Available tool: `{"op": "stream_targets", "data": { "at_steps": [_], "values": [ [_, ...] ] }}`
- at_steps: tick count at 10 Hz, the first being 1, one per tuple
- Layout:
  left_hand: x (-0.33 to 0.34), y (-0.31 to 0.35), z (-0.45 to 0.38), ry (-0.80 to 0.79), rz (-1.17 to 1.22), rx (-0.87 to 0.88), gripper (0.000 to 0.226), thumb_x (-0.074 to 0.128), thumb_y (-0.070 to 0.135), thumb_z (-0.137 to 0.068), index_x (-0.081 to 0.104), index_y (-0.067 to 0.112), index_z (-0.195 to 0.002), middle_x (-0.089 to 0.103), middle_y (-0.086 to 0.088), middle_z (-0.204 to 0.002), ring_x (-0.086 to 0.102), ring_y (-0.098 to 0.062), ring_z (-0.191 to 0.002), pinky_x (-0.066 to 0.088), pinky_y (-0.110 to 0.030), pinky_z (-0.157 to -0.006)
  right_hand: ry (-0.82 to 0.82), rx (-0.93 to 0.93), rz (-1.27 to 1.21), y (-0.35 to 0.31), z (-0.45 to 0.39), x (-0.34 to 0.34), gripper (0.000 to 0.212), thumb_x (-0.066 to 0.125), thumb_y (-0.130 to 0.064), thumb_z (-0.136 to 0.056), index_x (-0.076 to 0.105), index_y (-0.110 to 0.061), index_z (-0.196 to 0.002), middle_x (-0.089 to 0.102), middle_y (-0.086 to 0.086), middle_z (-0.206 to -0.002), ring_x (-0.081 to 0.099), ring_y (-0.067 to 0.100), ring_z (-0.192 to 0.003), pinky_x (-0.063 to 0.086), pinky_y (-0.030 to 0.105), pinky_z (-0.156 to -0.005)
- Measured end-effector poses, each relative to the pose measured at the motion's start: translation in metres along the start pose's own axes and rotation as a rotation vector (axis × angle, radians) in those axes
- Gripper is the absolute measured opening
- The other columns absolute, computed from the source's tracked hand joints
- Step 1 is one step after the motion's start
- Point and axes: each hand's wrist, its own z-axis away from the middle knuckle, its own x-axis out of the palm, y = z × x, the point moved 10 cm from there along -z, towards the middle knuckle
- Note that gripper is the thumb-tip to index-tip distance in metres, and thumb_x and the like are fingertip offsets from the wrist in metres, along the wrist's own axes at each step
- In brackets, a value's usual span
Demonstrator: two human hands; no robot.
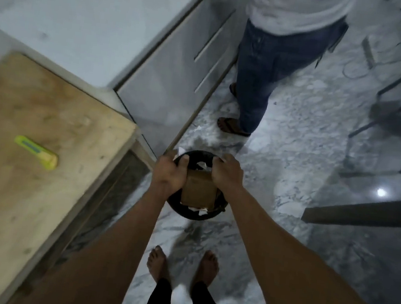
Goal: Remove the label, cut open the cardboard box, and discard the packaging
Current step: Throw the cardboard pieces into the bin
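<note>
From the head camera, both arms reach down over a round black bin [194, 216] on the pale marbled floor [297, 144]. The left hand [170, 173] and right hand [227, 174] curl their fingers around the top edge of the flattened cardboard box [200, 190], which stands in the bin among white paper scraps. At left, a yellow-green box cutter [37, 152] lies on a worn wooden table [9, 203]. Beyond it stands a white cabinet [174, 72], and a second person [270, 59] stands on the far side.
</note>
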Motion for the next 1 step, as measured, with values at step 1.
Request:
{"op": "stream_targets", "data": {
  "at_steps": [1],
  "values": [
    [-0.0407,0.0093,0.0380,0.061,0.164,-0.033,0.056,0.052,0.044,-0.097,0.045,0.014,-0.143,0.051,-0.009,-0.144,0.054,-0.029,-0.125,0.043,-0.038,-0.107,-0.062,-0.059,-0.084,-0.0363,0.0356,0.0002,0.044,0.049,-0.032,-0.095,0.051,-0.015,-0.135,0.057,0.007,-0.133,0.059,0.026,-0.106,0.052,0.040,-0.094]
  ]
}}
